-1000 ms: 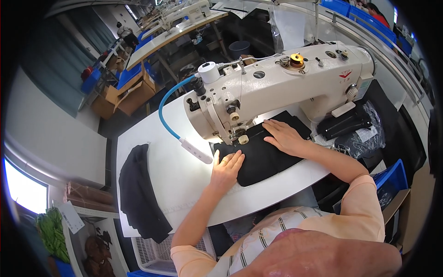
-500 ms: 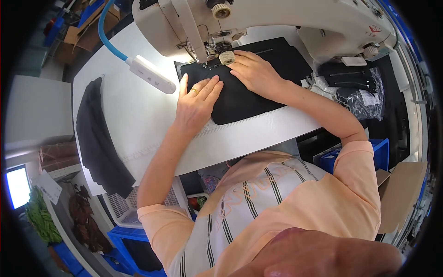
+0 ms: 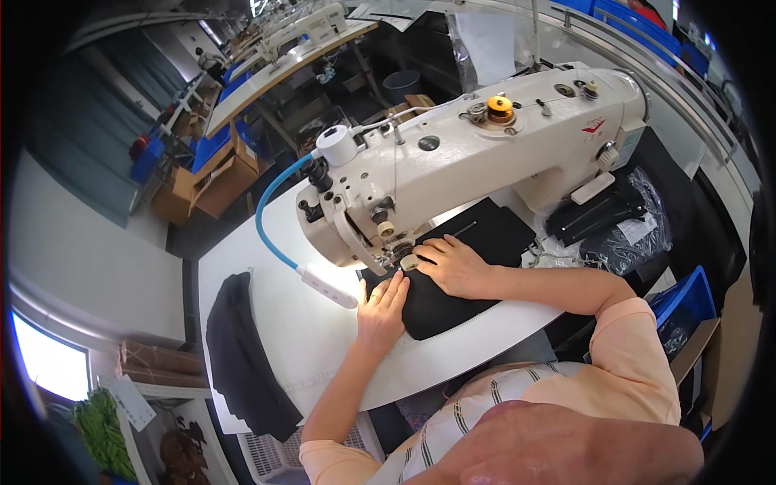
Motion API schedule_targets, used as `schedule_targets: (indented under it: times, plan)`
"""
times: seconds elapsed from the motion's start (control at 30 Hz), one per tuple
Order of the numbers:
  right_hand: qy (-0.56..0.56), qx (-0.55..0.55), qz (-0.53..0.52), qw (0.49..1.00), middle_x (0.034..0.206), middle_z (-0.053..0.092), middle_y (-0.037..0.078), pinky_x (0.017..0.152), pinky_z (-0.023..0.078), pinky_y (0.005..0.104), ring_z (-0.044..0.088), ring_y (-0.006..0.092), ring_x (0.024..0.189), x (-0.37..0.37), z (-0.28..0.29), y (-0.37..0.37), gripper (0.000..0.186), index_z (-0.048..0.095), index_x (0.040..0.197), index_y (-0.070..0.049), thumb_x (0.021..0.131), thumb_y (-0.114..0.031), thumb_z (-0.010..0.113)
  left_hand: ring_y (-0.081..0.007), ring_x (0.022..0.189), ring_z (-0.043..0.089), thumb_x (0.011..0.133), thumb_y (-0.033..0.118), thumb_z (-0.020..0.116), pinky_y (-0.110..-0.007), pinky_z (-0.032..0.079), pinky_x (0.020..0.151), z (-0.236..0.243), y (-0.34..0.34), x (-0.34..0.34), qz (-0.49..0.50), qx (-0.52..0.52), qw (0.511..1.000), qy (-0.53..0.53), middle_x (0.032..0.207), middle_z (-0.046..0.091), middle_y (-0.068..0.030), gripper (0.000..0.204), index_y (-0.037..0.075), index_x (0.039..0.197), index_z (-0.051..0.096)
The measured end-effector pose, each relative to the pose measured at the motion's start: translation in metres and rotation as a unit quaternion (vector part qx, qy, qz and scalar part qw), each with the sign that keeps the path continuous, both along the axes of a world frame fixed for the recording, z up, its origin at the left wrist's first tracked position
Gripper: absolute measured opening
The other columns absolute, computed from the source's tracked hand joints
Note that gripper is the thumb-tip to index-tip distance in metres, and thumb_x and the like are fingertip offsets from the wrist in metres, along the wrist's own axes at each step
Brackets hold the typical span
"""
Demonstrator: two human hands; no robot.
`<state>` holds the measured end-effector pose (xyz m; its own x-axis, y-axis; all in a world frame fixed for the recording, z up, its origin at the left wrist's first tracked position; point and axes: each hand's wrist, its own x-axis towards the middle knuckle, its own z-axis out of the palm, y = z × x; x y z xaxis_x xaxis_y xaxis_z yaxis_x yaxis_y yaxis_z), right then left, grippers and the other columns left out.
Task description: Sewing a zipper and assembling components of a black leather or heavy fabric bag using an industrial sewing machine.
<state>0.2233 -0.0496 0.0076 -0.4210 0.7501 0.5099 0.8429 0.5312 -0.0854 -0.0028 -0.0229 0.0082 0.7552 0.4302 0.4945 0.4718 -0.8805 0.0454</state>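
Note:
A piece of black fabric (image 3: 440, 311) lies flat on the white table under the head of a sewing machine (image 3: 453, 162). My left hand (image 3: 383, 309) rests on the fabric's left part with its fingers stretched toward the needle area, a ring on one finger. Flat on the cloth too, just right of the needle area, is my right hand (image 3: 453, 268), its fingers reaching in beside the machine's pale knob (image 3: 411, 263). The machine's head hides the needle and the fabric edge there. A white lamp (image 3: 327, 287) on a blue gooseneck lights the spot from the left.
More black fabric (image 3: 242, 356) hangs over the table's left edge. Zippers (image 3: 602, 214) and a clear plastic bag (image 3: 638, 242) lie right of the machine. A white basket (image 3: 275, 461) stands below the table, and a blue bin (image 3: 683, 307) is at the right.
The view has tilted up, so the whole machine and the room behind now show. Both hands stay on the black fabric near the needle area, with little visible shift.

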Motion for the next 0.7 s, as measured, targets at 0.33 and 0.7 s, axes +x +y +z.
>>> schedule_targets:
  times: [0.33,0.7]
  plan:
    - [0.033,0.068,-0.014,0.997,0.099,0.06,0.008,0.08,0.048,0.0485,0.057,0.0256,0.096,-0.005,-0.016,0.014,0.02,0.064,0.096,-0.006,0.079,-0.016,0.061,-0.0266,0.117,0.053,0.076,0.008,0.061,-0.061,0.031,0.104,0.011,0.002,0.005,0.073,-0.012,0.991,0.109,0.141,0.051,-0.0077,0.06,0.005,0.135,0.051]
    - [0.025,0.075,-0.03,0.996,0.096,0.058,0.007,0.076,0.047,0.0472,0.055,0.0229,0.092,-0.006,-0.015,0.011,0.024,0.066,0.096,-0.005,0.08,-0.022,0.062,-0.0305,0.122,0.051,0.084,0.02,0.062,-0.063,0.022,0.108,0.02,-0.002,0.013,0.098,-0.053,0.985,0.132,0.14,0.051,-0.009,0.064,0.007,0.143,0.041]
